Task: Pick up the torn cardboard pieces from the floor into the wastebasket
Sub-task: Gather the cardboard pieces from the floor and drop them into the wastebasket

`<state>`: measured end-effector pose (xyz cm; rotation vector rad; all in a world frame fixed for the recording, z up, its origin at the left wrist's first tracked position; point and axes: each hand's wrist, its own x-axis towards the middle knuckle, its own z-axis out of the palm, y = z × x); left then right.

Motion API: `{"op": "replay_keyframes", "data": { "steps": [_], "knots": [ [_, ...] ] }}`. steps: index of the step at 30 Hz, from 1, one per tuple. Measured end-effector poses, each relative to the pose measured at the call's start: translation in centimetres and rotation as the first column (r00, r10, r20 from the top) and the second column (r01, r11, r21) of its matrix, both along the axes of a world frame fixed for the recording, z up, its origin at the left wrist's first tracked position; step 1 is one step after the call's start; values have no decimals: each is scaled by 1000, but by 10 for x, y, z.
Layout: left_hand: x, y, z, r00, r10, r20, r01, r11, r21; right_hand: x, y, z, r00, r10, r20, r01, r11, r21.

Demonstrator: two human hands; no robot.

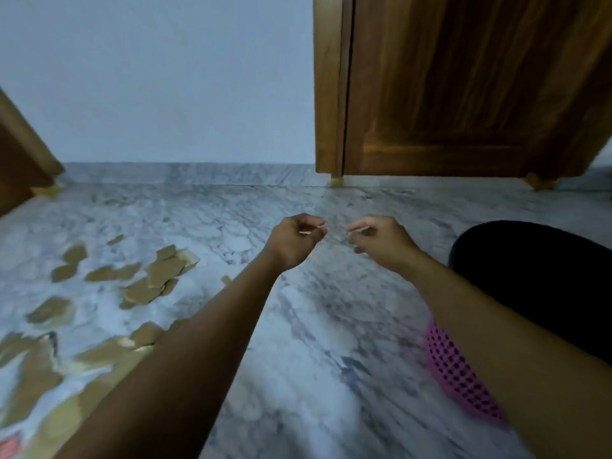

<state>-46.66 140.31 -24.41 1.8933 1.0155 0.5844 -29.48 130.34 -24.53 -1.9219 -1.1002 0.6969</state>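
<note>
Head view: left hand (294,240) and right hand (381,238) hover close together above bare floor (298,359), fingers curled loosely; can't tell if either pinches anything, no cardboard visible in them. Cardboard pieces (155,279) lie scattered well left of the left hand, more nearer the camera. Pink wastebasket (457,369) sits under the right forearm, mostly hidden. Risks: forearm bumps and tips the wastebasket; small scraps get missed; pieces carried across the gap drop short of the wastebasket.
</note>
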Motion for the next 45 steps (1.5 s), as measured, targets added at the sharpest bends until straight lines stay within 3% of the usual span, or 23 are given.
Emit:
{"op": "replay_keyframes", "data": {
  "steps": [5,11,20,25,31,37,41,45],
  "knots": [
    [-143,77,-44,988,114,-100,-117,993,-23,-124,80,-43,977,210,25,-206,972,-112],
    [-289,133,-83,965,122,-232,-144,987,-77,-251,143,-84,957,289,-14,-284,928,-240],
    [-409,157,-122,934,177,-311,-236,958,-164,-349,192,-115,867,497,-21,-452,771,-449],
    [-432,143,-156,892,239,-384,-332,923,-195,-356,211,-149,848,529,-16,-451,705,-547],
    [-400,137,-188,853,294,-431,-413,885,-214,-322,244,-183,888,456,57,-328,716,-616],
    [-343,146,-246,801,244,-547,-391,904,-170,-310,251,-256,825,559,82,-326,589,-739],
    [-328,159,-286,687,163,-708,-290,955,-61,-312,247,-287,713,606,353,-281,708,-648],
    [-323,165,-302,583,190,-790,-307,952,2,-307,260,-298,741,594,313,-270,691,-670]
  ]
}}
